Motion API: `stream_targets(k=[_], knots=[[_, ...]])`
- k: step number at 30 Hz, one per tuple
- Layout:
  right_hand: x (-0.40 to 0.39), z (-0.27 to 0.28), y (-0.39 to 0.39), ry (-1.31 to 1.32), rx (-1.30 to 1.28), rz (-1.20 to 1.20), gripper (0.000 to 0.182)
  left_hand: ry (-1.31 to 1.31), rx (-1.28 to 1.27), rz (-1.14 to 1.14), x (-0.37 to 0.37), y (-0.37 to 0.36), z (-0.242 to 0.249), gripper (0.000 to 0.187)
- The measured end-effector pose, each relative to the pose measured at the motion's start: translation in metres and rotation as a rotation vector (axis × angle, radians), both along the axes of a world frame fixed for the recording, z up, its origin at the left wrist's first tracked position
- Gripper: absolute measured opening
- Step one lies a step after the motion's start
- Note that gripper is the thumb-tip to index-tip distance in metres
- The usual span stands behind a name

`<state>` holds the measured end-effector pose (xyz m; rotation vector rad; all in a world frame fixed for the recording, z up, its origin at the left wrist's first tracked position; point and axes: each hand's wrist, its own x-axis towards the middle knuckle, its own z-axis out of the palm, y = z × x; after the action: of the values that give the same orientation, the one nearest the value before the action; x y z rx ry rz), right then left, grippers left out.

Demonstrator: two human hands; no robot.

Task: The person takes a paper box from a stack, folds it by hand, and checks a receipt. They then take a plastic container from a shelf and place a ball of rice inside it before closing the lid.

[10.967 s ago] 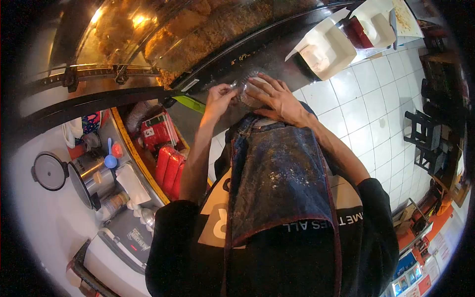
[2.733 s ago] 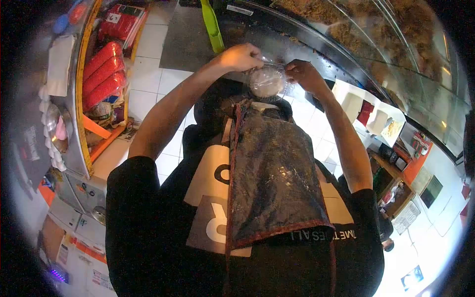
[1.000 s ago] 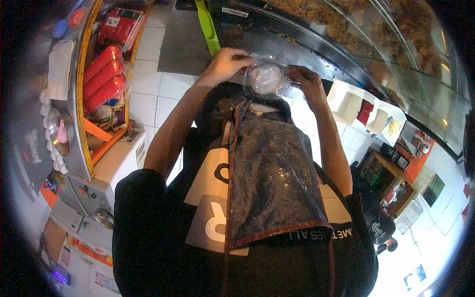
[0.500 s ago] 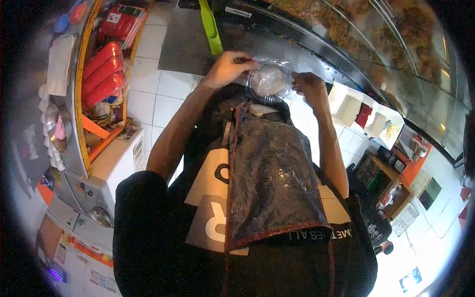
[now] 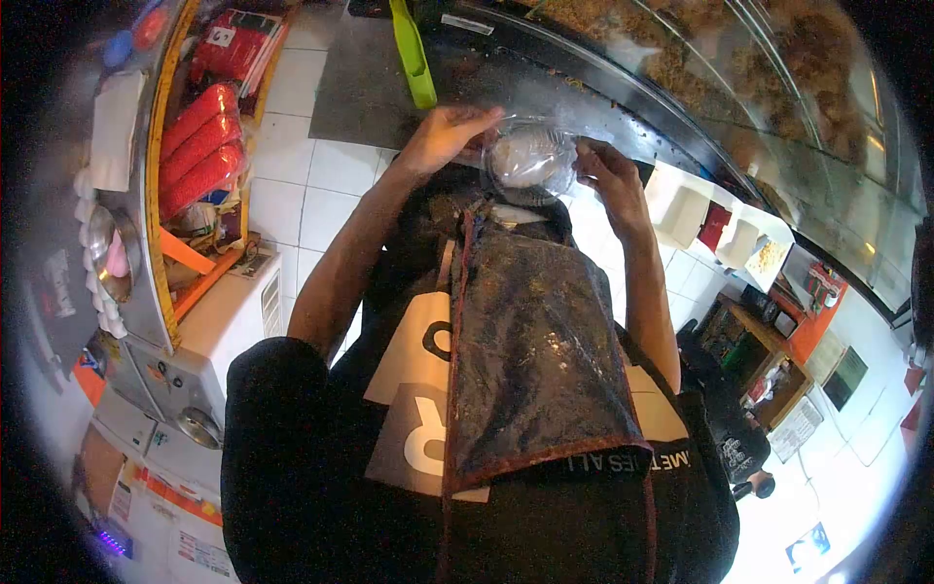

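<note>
Between my hands hangs a clear plastic bag [image 5: 559,167], its upper edge stretched from one side to the other. Inside or just behind the plastic shows a round, pale, shiny thing [image 5: 525,158]; glare hides what it is. My left hand [image 5: 444,136] pinches the bag's upper left edge, thumb and fingers together. On the opposite side my right hand [image 5: 611,173] grips the bag's right edge with bent fingers. Both hands are held in front of the dark apron [image 5: 545,341], close to the counter edge.
A green scoop [image 5: 413,54] lies on the dark metal counter [image 5: 360,88]. Behind glass at upper right is brown crumbly food [image 5: 671,49]. White boxes [image 5: 686,204] stand to the right. Red packs [image 5: 202,146] fill the left shelf, beside a metal bowl [image 5: 102,234].
The plastic's upper edge is now pulled straighter between my hands, and the round pale thing looks tilted. My left hand has turned slightly, its fingers more extended along the edge.
</note>
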<state>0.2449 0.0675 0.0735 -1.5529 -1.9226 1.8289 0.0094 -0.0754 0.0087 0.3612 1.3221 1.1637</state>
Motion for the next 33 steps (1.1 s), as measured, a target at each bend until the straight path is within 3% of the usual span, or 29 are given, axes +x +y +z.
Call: stream_targets(k=[2, 8, 13, 14, 16, 19, 21, 23, 24, 28, 32, 33], knots=[[0.004, -0.001, -0.001, 0.277, -0.209, -0.008, 0.035, -0.099, -0.051, 0.044, 0.002, -0.001, -0.002, 0.036], [0.032, 0.017, -0.001, 0.514, -0.16, 0.146, 0.018, 0.081, 0.098, 0.045, 0.004, -0.002, -0.014, 0.032], [0.041, 0.02, -0.001, 0.63, -0.074, 0.177, 0.014, 0.008, 0.053, 0.285, 0.005, 0.009, -0.017, 0.024], [0.041, 0.019, 0.001, 0.634, -0.073, 0.182, 0.014, 0.012, 0.055, 0.29, 0.004, 0.009, -0.015, 0.024], [0.04, 0.02, 0.006, 0.429, 0.029, -0.032, 0.014, -0.002, -0.05, 0.293, 0.004, 0.009, -0.003, 0.021], [0.036, 0.017, 0.014, 0.463, 0.004, -0.186, 0.013, -0.016, 0.047, 0.367, 0.013, 0.004, -0.008, 0.022], [0.028, 0.017, 0.014, 0.431, 0.042, -0.166, 0.02, -0.022, 0.044, 0.397, 0.019, -0.001, -0.009, 0.022], [0.02, 0.021, 0.006, 0.426, 0.237, -0.246, 0.031, -0.03, 0.034, 0.435, 0.026, -0.01, -0.007, 0.023], [0.02, 0.022, 0.006, 0.453, 0.18, -0.274, 0.035, -0.038, 0.01, 0.447, 0.028, -0.013, -0.005, 0.023], [0.016, 0.022, 0.003, 0.399, 0.297, -0.345, 0.034, -0.08, -0.027, 0.586, 0.041, -0.022, -0.002, 0.024], [0.03, 0.014, 0.003, 0.37, 0.54, -0.124, 0.034, -0.059, -0.034, 0.608, 0.054, -0.022, -0.003, 0.029], [0.033, 0.01, 0.001, 0.312, 0.494, -0.116, 0.038, -0.079, -0.046, 0.631, 0.058, -0.018, -0.002, 0.031]])
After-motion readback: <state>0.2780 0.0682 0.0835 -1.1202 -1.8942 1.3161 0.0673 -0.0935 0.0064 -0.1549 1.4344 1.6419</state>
